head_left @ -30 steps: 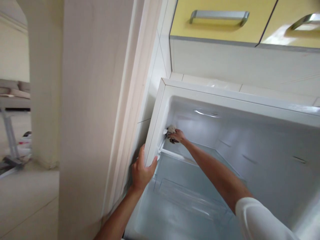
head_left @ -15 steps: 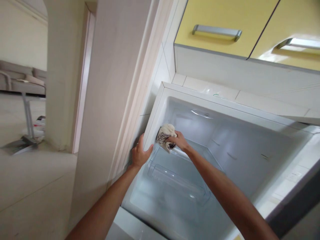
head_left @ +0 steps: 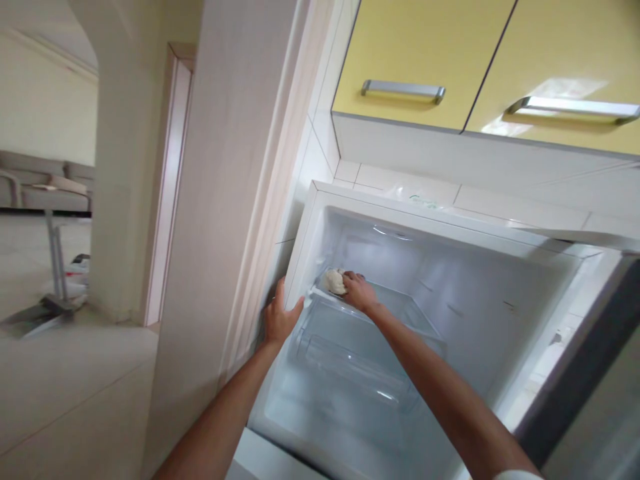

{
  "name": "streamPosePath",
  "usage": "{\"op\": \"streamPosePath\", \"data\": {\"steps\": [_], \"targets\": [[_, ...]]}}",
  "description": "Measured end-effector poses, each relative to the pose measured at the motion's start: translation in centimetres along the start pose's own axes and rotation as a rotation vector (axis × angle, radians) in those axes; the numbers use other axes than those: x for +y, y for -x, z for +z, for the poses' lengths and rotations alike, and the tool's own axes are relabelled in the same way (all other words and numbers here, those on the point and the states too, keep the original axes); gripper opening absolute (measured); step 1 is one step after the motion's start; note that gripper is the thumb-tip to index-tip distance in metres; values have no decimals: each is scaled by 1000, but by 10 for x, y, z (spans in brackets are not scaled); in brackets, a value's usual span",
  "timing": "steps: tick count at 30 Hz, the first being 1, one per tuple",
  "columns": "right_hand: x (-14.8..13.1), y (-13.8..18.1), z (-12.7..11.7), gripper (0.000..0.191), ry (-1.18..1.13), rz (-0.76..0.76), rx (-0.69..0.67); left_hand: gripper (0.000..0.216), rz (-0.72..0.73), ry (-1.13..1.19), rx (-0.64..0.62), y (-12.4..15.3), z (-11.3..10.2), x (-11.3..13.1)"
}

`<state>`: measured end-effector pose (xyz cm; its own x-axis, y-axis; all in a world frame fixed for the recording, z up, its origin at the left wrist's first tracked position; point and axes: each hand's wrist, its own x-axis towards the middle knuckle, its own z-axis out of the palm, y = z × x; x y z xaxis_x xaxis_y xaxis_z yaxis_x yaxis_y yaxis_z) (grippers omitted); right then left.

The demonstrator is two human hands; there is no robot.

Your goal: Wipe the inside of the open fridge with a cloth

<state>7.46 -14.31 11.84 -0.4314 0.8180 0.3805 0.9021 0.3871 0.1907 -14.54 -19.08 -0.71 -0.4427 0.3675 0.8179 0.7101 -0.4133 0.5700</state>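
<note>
An open white fridge compartment [head_left: 450,227] fills the middle and right of the view. My left hand [head_left: 278,319] grips the fridge's left front edge, thumb outside and fingers curled round the frame. My right hand [head_left: 358,292] reaches inside and presses a crumpled pale cloth [head_left: 333,281] against the left end of the glass shelf [head_left: 400,303], close to the inner left wall. A clear plastic drawer [head_left: 350,367] lies below the shelf.
Yellow wall cabinets [head_left: 425,47] with metal handles hang above the fridge. A pale wooden door frame [head_left: 235,167] stands just left of it. The fridge door [head_left: 580,380] is swung open at the right. Through the doorway are a tiled floor, a sofa and a metal stand.
My right hand moved the cloth from the upper left wall down onto the left end of the shelf. The left hand kept its grip on the frame. The view shifted slightly.
</note>
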Motion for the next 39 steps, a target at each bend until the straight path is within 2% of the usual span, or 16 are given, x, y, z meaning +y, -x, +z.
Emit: {"op": "streamPosePath", "data": {"steps": [6, 11, 15, 18, 21, 24, 27, 34, 39], "targets": [[44, -11, 18, 45, 22, 339, -9, 68, 31, -27, 30, 0, 2, -5], [86, 9, 19, 48, 33, 665, 0, 69, 36, -50, 41, 1, 3, -7], [99, 27, 10, 47, 25, 853, 17, 69, 21, -56, 48, 1, 5, -7], [84, 33, 3, 43, -33, 845, 13, 71, 11, -57, 40, 1, 5, -6], [51, 37, 1, 42, -135, 743, 42, 72, -2, -49, 28, 1, 3, -4], [14, 37, 0, 37, -306, 619, 94, 73, -15, -31, 27, 2, 2, -4], [-10, 30, -4, 31, -547, 539, 166, 73, -25, -22, 32, 2, 2, -5], [-11, -18, -21, 33, -1227, 487, 443, 75, -9, -16, 102, -2, 4, -9], [-13, -52, -45, 34, -1422, 437, 655, 75, 14, -65, 125, -3, 1, -7]]}}
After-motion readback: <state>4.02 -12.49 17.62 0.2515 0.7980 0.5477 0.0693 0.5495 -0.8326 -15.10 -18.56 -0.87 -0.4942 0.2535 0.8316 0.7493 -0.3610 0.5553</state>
